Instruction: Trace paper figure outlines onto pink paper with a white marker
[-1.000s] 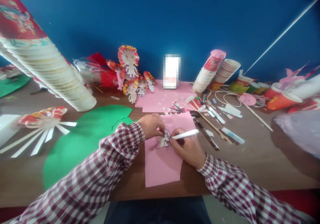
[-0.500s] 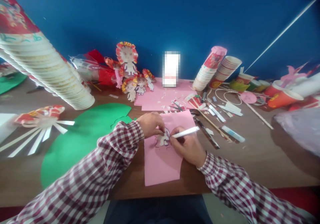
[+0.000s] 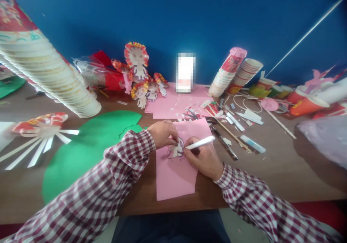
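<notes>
On pink paper (image 3: 176, 183), a cutout (image 3: 177, 151) is lying between the left hand (image 3: 164, 133), holding down its top, and the right hand (image 3: 205, 160), gripping a pen (image 3: 202, 142) slanting toward the cutout's right edge.

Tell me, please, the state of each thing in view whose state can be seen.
Right grip: closed around the white pen.
White pen: held aslant, tip hard to see.
Left grip: touching the paper cut-out.
Paper cut-out: lying on the near pink sheet.
Near pink sheet: flat, marked with dark lines.
Green sheet: flat, partly hidden.
Left cup stack: nested.
Pale blue tube: lying down.
</notes>
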`<state>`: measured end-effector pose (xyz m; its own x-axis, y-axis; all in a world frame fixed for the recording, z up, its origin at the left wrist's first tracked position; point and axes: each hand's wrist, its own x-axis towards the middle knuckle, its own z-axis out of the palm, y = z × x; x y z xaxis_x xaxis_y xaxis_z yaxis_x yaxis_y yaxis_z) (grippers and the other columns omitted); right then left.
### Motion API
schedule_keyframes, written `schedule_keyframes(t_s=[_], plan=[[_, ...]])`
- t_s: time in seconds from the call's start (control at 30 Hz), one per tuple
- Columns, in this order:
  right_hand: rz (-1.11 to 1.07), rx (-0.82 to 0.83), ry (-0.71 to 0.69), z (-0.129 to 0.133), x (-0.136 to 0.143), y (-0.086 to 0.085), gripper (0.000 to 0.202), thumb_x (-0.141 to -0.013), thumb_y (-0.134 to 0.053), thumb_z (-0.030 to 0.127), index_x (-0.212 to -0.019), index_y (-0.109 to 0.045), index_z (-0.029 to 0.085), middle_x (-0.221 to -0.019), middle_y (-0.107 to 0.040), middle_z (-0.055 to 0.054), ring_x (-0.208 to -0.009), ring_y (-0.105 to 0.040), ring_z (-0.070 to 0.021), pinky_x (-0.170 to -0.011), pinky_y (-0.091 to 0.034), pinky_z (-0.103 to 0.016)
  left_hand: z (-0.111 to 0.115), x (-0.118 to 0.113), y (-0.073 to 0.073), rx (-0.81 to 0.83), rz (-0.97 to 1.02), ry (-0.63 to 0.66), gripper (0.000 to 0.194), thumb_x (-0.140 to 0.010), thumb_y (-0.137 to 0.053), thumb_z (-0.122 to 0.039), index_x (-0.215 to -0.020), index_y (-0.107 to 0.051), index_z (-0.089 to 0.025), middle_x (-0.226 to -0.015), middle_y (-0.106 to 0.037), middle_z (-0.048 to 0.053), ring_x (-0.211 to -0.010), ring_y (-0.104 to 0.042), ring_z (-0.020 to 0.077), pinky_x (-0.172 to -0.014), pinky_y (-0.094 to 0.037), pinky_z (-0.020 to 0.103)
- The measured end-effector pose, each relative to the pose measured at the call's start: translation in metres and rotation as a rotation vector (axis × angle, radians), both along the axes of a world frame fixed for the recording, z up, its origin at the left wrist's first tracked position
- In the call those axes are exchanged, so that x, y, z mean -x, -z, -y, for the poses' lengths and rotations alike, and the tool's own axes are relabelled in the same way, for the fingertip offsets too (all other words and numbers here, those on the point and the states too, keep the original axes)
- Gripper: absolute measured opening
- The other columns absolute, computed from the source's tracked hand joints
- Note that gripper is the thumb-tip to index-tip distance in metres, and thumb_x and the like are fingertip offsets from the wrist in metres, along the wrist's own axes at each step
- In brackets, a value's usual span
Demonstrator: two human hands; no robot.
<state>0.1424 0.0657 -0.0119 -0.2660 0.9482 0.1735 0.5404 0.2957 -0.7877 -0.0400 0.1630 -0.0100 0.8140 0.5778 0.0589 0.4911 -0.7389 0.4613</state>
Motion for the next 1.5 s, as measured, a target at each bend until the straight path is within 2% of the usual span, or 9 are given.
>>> schedule_keyframes(t_s=[0.33,0.83,1.1,1.5], plan=[[0.009,-0.048,0.021,-0.0009,0.0002,0.0021,0.008,-0.083,-0.053,0.022,-0.077,-0.055,0.018,-0.065,-0.058,0.001,-0.057,-0.052,-0.0111,-0.054,-0.041,-0.021,-0.0008,-0.0003,0.0017,0.010,-0.002,-0.001,0.005,-0.072,-0.069,-0.030,-0.074,-0.072,-0.026,-0.075,-0.067,-0.001,-0.082,-0.056,0.0146,-0.082,-0.042,0.026],[-0.011,0.023,-0.015,0.0009,-0.0001,-0.0016,0.006,-0.081,-0.054,0.020,-0.077,-0.056,0.016,-0.061,-0.056,0.002,-0.052,-0.050,-0.0097,-0.049,-0.039,-0.020,-0.0015,0.0007,0.0030,0.013,0.009,0.006,0.006,-0.072,-0.070,-0.029,-0.074,-0.072,-0.024,-0.077,-0.067,-0.001,-0.082,-0.056,0.0146,-0.082,-0.042,0.026],[-0.026,0.030,0.009,0.0003,-0.0008,0.0000,0.008,-0.083,-0.052,0.022,-0.078,-0.056,0.017,-0.066,-0.060,0.000,-0.058,-0.055,-0.0118,-0.054,-0.042,-0.022,-0.0026,0.0012,0.0049,0.016,0.032,0.025,0.005,-0.072,-0.070,-0.029,-0.074,-0.072,-0.025,-0.076,-0.067,-0.001,-0.081,-0.056,0.0144,-0.082,-0.042,0.026],[-0.038,0.071,-0.032,0.0009,-0.0006,-0.0018,0.006,-0.081,-0.053,0.020,-0.077,-0.055,0.017,-0.061,-0.054,0.002,-0.051,-0.048,-0.0096,-0.048,-0.038,-0.020,-0.0029,0.0013,0.0052,0.007,0.041,0.038,0.006,-0.073,-0.069,-0.029,-0.075,-0.072,-0.024,-0.074,-0.067,-0.001,-0.080,-0.056,0.0142,-0.081,-0.041,0.026]])
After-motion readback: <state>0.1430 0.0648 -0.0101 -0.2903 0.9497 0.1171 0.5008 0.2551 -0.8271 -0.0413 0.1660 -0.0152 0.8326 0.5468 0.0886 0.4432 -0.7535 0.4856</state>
